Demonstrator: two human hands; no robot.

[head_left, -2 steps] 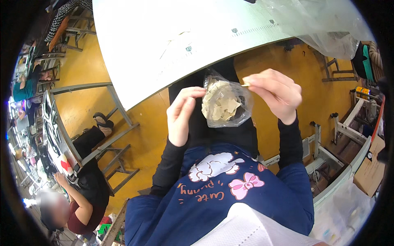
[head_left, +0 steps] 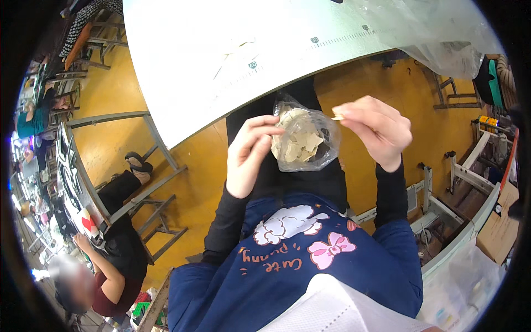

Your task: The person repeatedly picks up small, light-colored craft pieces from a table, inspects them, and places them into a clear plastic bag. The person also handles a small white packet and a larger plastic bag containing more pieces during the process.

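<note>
A clear plastic bag (head_left: 330, 133) sits over my lap below the table edge, its mouth open. Inside lie many small, flat, cream-coloured scraps (head_left: 301, 145) of what looks like paper or thin sheet. At the bag's left rim is my left hand (head_left: 248, 146), fingers loosely bent and thumb apart, fingertips at the plastic and the scraps. To the right of the bag, my right hand (head_left: 381, 126) pinches a small cream-coloured scrap (head_left: 338, 117) between thumb and fingers, held up clear of the bag.
A white table (head_left: 193, 61) with ruler markings spans the front, bearing a few thin scraps and a large clear plastic sheet (head_left: 442, 55) at right. On the left, a person (head_left: 108, 282) sits by a metal-framed table. Metal frames (head_left: 470, 177) and a cardboard box (head_left: 498, 224) stand at right.
My right hand has shifted slightly right with the scrap. The left hand's fingertips have moved a little right, over the bag's rim. The bag stays in place.
</note>
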